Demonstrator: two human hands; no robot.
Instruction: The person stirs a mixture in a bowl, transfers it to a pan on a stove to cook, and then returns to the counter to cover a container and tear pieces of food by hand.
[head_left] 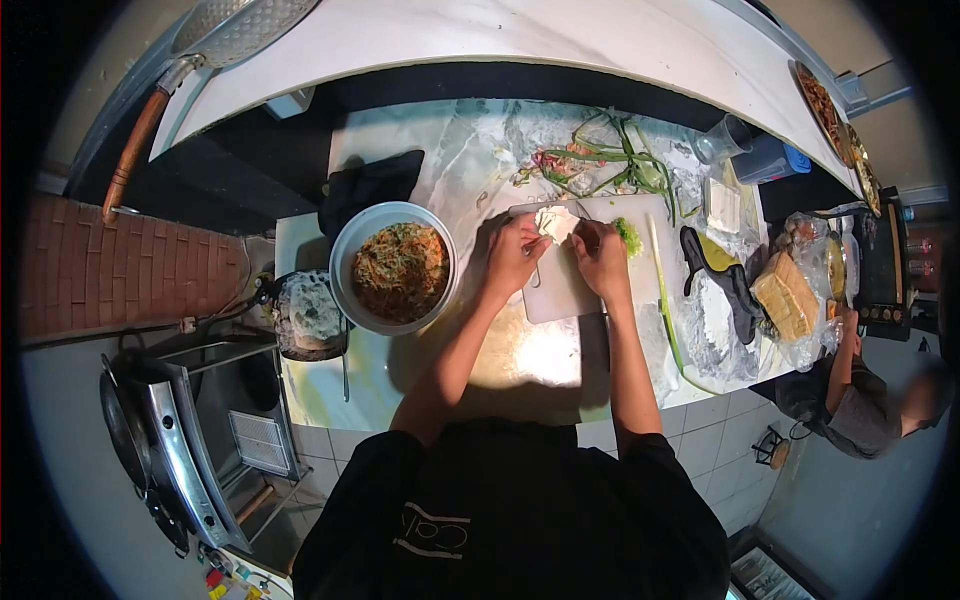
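Note:
Both of my hands hold a pale white piece (555, 224), thin and uneven, like a dough wrapper, over the top of a white cutting board (560, 295). The fingers of my left hand (513, 250) close on its left edge. My right hand (600, 254) pinches its right side. Chopped green onion (628, 237) lies on the board just right of my right hand. To the left of my hands stands a large pale bowl (342, 285) with an orange-brown shredded mixture (400, 270) flecked with green.
Green onion stalks and trimmings (640, 165) lie at the back; one long stalk (665, 300) runs down the right side. A white block (722, 206), clear cup (715, 145), dark cloth (375, 185) and bagged yellowish block (785, 295) surround the board. Another person (865, 400) stands at right.

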